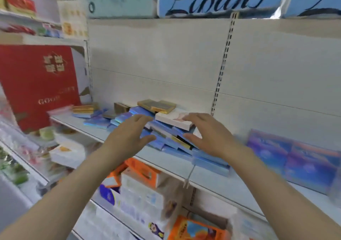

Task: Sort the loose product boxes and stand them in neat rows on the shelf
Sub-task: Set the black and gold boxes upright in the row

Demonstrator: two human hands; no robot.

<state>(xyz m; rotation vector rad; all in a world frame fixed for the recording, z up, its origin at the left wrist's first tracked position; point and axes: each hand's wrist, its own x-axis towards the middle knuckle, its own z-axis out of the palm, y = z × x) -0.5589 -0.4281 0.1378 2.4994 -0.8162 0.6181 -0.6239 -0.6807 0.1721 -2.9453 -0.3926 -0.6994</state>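
glossy gold boxes (156,106), seemingly matt shelf (212,173)

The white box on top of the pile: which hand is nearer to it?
Right. The right hand has its fingertips over the near end of the white box, apparently touching it. The left hand reaches over the blue boxes beside it, clearly apart.
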